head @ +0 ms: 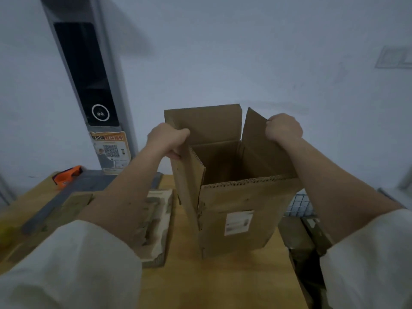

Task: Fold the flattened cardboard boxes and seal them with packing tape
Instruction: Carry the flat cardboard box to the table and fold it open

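A brown cardboard box (236, 217) stands upright on the wooden table (218, 282), opened into a square tube with its top flaps raised. A white label sits on its near face. My left hand (169, 138) grips the left top flap at its upper edge. My right hand (284, 127) grips the top edge of the right flap. A stack of flattened cardboard (156, 224) lies to the left of the box, partly under my left forearm. An orange tape dispenser (68, 175) rests at the table's far left corner.
A grey metal ruler or bar (44, 216) lies diagonally on the left of the table. A door with a black smart lock (89, 79) and a QR sticker stands behind. A wire rack (299, 205) and dark boxes sit right of the table.
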